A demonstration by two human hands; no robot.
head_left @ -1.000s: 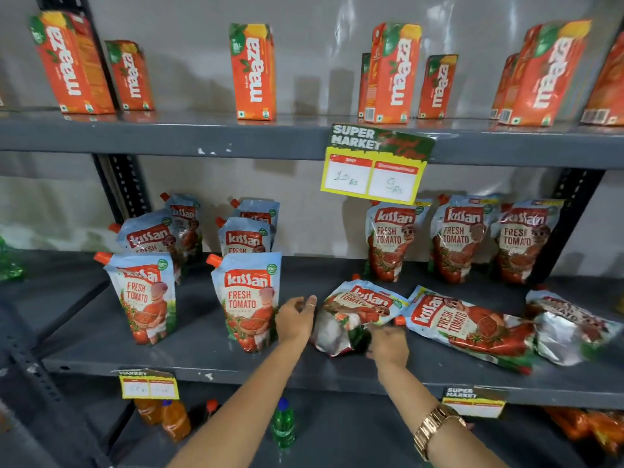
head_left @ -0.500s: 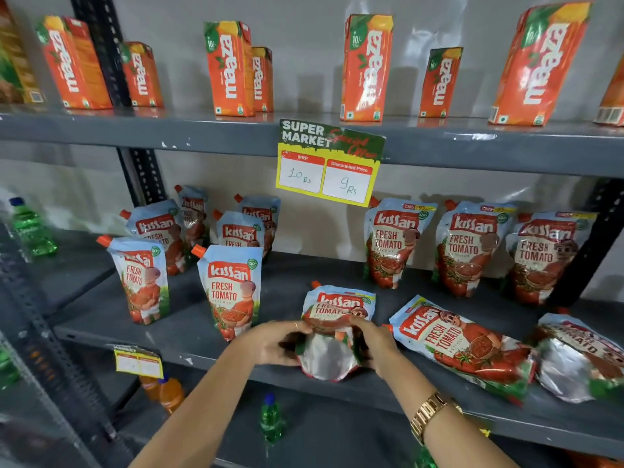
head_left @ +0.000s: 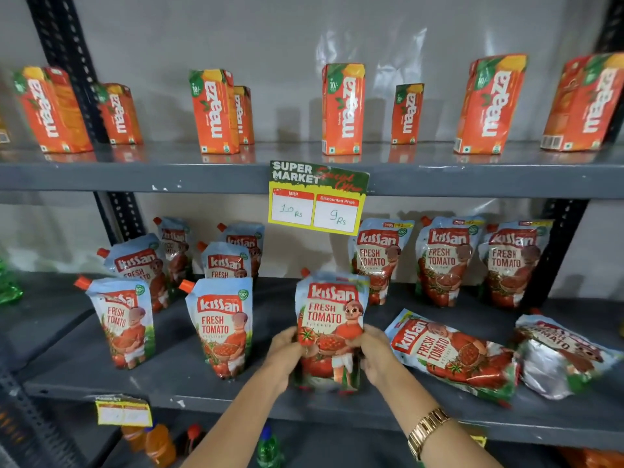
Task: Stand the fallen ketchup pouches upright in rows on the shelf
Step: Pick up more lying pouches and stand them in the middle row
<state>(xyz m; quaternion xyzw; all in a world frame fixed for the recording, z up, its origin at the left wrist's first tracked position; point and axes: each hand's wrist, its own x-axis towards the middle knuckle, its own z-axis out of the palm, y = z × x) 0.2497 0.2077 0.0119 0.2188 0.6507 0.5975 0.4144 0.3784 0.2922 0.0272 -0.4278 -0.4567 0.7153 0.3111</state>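
A Kissan ketchup pouch (head_left: 332, 312) stands upright at the middle front of the grey shelf (head_left: 189, 388), label facing me. My left hand (head_left: 287, 349) grips its lower left side and my right hand (head_left: 374, 352) its lower right side. Two pouches lie fallen to the right: one (head_left: 452, 352) flat with its label up, another (head_left: 560, 356) at the far right showing its silver base. Several pouches stand upright in two rows on the left (head_left: 221, 327), and three stand along the back right (head_left: 445, 258).
Orange Maaza juice cartons (head_left: 342, 108) line the upper shelf. A yellow price tag (head_left: 317, 204) hangs from its edge. Black perforated uprights (head_left: 118, 214) frame the bay. Bottles (head_left: 158, 447) stand on the lower shelf, and a small tag (head_left: 123, 412) hangs at the front left edge.
Both hands lifted the fallen middle pouch from lying on the shelf and turned it upright, label forward. The camera moved closer and slightly left.
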